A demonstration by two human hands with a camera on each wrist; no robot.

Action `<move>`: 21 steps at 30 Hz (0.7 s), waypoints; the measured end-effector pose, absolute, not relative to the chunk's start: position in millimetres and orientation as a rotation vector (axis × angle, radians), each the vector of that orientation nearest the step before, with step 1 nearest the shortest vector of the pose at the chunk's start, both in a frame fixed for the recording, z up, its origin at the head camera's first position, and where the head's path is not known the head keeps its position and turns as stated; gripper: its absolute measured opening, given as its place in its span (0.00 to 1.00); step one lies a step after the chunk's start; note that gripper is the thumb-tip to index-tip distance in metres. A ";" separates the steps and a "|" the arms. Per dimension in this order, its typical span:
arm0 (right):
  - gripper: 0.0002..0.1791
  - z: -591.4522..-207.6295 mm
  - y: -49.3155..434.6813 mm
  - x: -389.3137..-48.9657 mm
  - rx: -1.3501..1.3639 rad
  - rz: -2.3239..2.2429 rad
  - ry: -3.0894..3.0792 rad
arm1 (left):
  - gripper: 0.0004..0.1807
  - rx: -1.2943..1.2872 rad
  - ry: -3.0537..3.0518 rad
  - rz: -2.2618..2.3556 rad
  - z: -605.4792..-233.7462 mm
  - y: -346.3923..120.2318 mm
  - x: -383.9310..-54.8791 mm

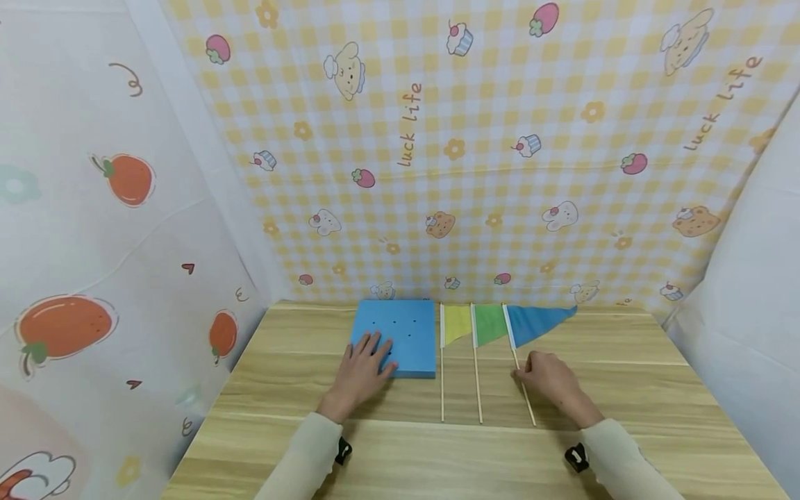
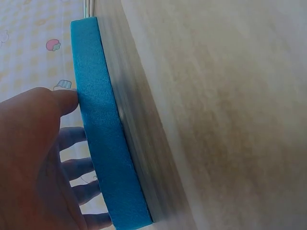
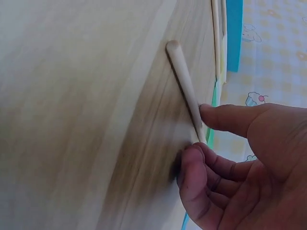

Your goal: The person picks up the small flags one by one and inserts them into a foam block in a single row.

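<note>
A flat blue foam block (image 1: 420,355) with several small holes in its top lies near the back of the wooden table. My left hand (image 1: 362,371) rests on it with fingers spread; the left wrist view shows the thumb and fingertips along the upper edge of the foam block (image 2: 103,124). To the block's right lie three pennant flags on thin wooden sticks: yellow (image 1: 456,324), green (image 1: 490,324) and blue (image 1: 537,323). My right hand (image 1: 551,378) pinches the blue flag's stick (image 3: 183,79) between thumb and curled fingers, its lower end lying close along the table.
Behind the table (image 1: 400,462) hangs a yellow checked cloth (image 1: 456,187), right at its back edge. Printed white cloth (image 1: 125,243) stands on the left and plain white cloth (image 1: 750,278) on the right. The green and yellow sticks lie between my hands.
</note>
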State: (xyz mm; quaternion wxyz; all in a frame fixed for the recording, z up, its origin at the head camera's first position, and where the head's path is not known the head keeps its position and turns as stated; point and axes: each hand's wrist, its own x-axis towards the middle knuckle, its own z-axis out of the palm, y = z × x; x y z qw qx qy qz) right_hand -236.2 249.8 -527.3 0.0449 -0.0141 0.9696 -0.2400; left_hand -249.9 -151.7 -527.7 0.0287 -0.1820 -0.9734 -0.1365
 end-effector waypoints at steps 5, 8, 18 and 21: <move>0.19 -522.9 247.1 -236.4 -0.002 -0.807 2.894 | 0.33 -0.556 -3.030 -0.408 -528.0 -151.9 -252.0; 0.19 -520.0 246.5 -236.6 0.030 -0.866 2.860 | 0.34 -0.560 -3.047 -0.387 -527.2 -151.7 -252.4; 0.17 -521.1 248.4 -239.0 0.062 -0.973 2.826 | 0.35 -0.561 -3.052 -0.417 -527.3 -150.0 -252.0; 0.17 -522.0 250.0 -239.5 0.058 -1.003 2.804 | 0.35 -0.562 -3.047 -0.404 -528.9 -150.0 -252.3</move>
